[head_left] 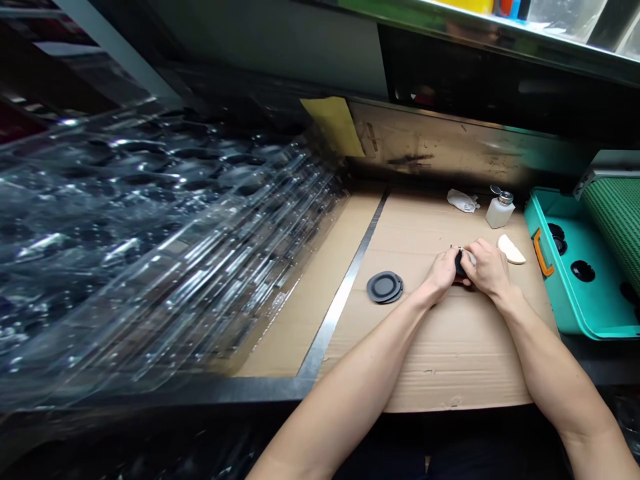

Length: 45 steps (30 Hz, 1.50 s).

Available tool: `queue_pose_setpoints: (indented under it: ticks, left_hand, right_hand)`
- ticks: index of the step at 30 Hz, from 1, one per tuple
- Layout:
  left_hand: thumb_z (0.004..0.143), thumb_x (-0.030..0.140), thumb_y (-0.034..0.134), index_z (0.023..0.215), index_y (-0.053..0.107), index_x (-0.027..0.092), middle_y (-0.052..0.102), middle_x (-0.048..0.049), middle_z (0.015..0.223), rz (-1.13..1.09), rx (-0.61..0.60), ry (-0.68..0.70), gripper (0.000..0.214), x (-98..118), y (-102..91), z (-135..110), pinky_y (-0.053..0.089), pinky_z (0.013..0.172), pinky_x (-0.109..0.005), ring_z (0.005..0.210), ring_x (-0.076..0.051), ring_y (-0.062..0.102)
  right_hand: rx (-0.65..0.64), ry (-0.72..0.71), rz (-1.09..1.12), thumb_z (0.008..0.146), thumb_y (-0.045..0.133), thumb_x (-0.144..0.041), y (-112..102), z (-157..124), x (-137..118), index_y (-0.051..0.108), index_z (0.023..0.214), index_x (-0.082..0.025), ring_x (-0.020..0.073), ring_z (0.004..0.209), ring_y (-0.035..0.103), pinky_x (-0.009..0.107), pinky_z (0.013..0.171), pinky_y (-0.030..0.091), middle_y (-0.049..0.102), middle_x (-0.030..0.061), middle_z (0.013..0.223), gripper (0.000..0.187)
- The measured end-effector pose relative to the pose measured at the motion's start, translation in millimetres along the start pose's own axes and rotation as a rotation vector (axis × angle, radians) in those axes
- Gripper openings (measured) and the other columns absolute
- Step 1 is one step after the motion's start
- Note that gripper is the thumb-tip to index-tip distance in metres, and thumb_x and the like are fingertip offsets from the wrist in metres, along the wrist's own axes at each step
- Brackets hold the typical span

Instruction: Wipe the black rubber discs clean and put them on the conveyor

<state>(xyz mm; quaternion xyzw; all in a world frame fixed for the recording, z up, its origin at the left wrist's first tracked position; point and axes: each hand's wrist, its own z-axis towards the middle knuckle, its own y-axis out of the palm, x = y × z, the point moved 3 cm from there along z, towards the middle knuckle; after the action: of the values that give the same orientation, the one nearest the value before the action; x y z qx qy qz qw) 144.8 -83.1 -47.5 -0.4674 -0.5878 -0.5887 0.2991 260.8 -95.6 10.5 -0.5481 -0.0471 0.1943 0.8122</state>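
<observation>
Above the cardboard sheet (450, 367), my left hand (442, 272) and my right hand (486, 268) meet with curled fingers around a small black part (459, 264). Its far side is covered by my fingers, and its full shape does not show. Something pale shows beneath the right fingers, too small to name. To the left of my hands lie dark grey round lids (385, 287), overlapping on the cardboard. A white half-round pad (511, 250) is just beyond my right hand.
A white bottle with a metal cap (500, 210) and a crumpled tissue (463, 200) stand at the back. On the right, a teal bin (565, 300) holds several black round parts, beside a green conveyor belt (615, 213). Stacked clear plastic trays (200, 267) fill the left.
</observation>
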Motion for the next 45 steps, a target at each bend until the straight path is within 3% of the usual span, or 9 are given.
queue_pose_setpoints:
  ticks: [8,17,23,28,34,40,45]
  left_hand:
    - [0.097,0.05,0.046,0.076,0.063,0.016,0.069,-0.0045,0.065,0.155,-0.033,-0.003,0.044,2.3,0.7,-2.8,0.056,0.049,-0.027,0.047,-0.016,0.064]
    - [0.097,0.048,0.05,0.07,0.06,0.018,0.064,-0.0035,0.059,0.163,0.003,-0.023,0.041,4.2,2.2,-6.4,0.053,0.048,-0.027,0.044,-0.016,0.06]
    - [0.095,0.047,0.054,0.073,0.06,0.017,0.065,-0.0037,0.065,0.122,-0.043,-0.024,0.037,6.0,4.0,-6.2,0.055,0.05,-0.028,0.049,-0.015,0.061]
    - [0.092,0.044,0.063,0.097,0.057,0.016,0.066,-0.0036,0.073,0.125,-0.128,-0.014,0.029,19.2,7.7,-20.5,0.053,0.051,-0.024,0.057,-0.014,0.063]
    - [0.093,0.034,0.065,0.104,0.041,0.022,0.072,-0.0067,0.09,0.181,-0.017,0.049,0.029,49.7,-12.1,-55.2,0.046,0.053,-0.02,0.068,-0.014,0.067]
    - [0.092,0.028,0.062,0.102,0.047,0.018,0.071,-0.0096,0.092,0.284,0.07,0.012,0.02,67.7,-42.4,-80.7,0.043,0.049,-0.021,0.064,-0.014,0.067]
    - [0.087,0.028,0.069,0.102,0.057,0.015,0.066,-0.0048,0.081,0.345,0.139,0.026,0.024,69.4,-64.8,-88.8,0.041,0.046,-0.02,0.06,-0.014,0.066]
  right_hand:
    - [-0.089,0.03,-0.069,0.099,0.049,-0.03,-3.2,1.8,-0.9,0.07,0.097,-0.021,0.0205,0.083,0.061,0.031,0.069,0.035,0.068,0.0069,0.096,0.022]
    - [-0.06,-0.02,-0.088,0.099,0.051,-0.028,-2.7,0.6,-2.3,0.071,0.093,-0.021,0.021,0.082,0.062,0.031,0.072,0.04,0.07,0.0075,0.095,0.021]
    - [0.003,-0.006,-0.017,0.1,0.049,-0.03,2.2,-0.9,1.0,0.072,0.094,-0.022,0.0197,0.083,0.063,0.029,0.071,0.039,0.07,0.0071,0.094,0.024]
    - [0.156,0.115,0.072,0.099,0.048,-0.033,2.4,-3.1,19.6,0.073,0.103,-0.021,0.0195,0.087,0.064,0.028,0.071,0.039,0.071,0.0064,0.099,0.028]
    - [0.073,0.151,0.115,0.095,0.052,-0.033,17.3,-1.8,30.6,0.075,0.101,-0.021,0.021,0.089,0.064,0.029,0.071,0.04,0.072,0.0066,0.101,0.026]
    - [0.0,0.166,0.125,0.093,0.053,-0.034,24.8,-0.1,38.9,0.076,0.096,-0.023,0.023,0.09,0.064,0.031,0.071,0.039,0.073,0.0069,0.101,0.026]
    - [-0.029,0.198,0.121,0.092,0.052,-0.035,27.0,3.5,47.4,0.076,0.096,-0.023,0.0239,0.092,0.065,0.032,0.073,0.04,0.074,0.0077,0.102,0.027]
